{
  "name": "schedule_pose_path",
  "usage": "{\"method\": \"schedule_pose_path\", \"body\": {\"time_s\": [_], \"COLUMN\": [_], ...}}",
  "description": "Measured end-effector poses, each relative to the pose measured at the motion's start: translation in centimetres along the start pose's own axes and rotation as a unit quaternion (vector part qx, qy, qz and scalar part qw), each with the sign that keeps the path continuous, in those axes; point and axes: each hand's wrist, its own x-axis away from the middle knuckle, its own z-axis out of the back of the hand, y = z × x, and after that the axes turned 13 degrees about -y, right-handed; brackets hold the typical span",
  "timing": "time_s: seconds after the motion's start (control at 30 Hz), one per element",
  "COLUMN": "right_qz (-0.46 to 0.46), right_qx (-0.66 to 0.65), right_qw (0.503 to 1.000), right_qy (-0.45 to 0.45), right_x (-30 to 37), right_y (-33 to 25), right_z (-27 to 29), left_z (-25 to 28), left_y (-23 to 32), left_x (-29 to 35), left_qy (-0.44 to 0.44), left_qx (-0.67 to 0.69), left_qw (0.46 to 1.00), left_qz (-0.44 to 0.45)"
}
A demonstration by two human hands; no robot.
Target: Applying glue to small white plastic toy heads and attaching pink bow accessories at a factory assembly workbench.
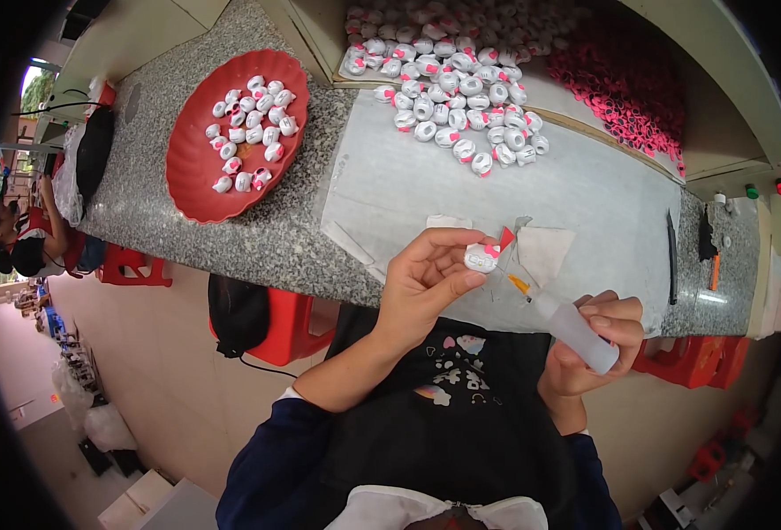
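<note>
Between the thumb and fingers of my left hand (430,272) is a small white toy head (481,258) with a pink bow. A small red cone-shaped piece (506,238) shows just beyond it; I cannot tell whether it touches the head. My right hand (604,334) is wrapped around a translucent squeeze bottle (576,334). The bottle tilts up and left, and its orange nozzle (519,283) points toward the toy head, a short gap away. Below both hands lies a white sheet (382,190) on the bench.
Many similar white heads (461,93) are heaped at the back, beside a pile of pink pieces (625,97). A red scalloped bowl (183,168) with more heads stands on the speckled bench (320,256) at left. A black pen-like tool (671,256) lies right. Another person (33,234) sits far left.
</note>
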Motion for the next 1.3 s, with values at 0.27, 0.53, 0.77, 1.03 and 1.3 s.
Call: {"method": "schedule_pose_path", "body": {"time_s": [0.27,0.53,0.77,1.03,1.3], "right_qz": [0.050,0.027,0.043,0.042,0.051], "right_qx": [-0.018,0.030,0.019,0.008,-0.003], "right_qw": [0.996,0.997,0.998,0.997,0.997], "right_qy": [-0.070,-0.063,-0.046,-0.058,-0.059], "right_x": [0.04,0.16,0.13,0.21,0.11], "right_y": [-0.23,-0.58,-0.38,-0.36,-0.31], "right_z": [0.18,-0.07,-0.06,-0.10,-0.23], "left_z": [-0.17,-0.16,-0.26,-0.42,-0.18], "left_y": [0.14,0.09,0.09,0.06,-0.34], "left_x": [0.29,0.27,0.38,0.31,0.35], "left_qy": [-0.012,-0.012,-0.006,-0.022,-0.041], "left_qx": [-0.009,-0.015,0.009,-0.003,-0.043], "left_qw": [1.000,1.000,1.000,1.000,0.998], "left_qz": [-0.015,-0.008,-0.014,-0.008,-0.026]}}
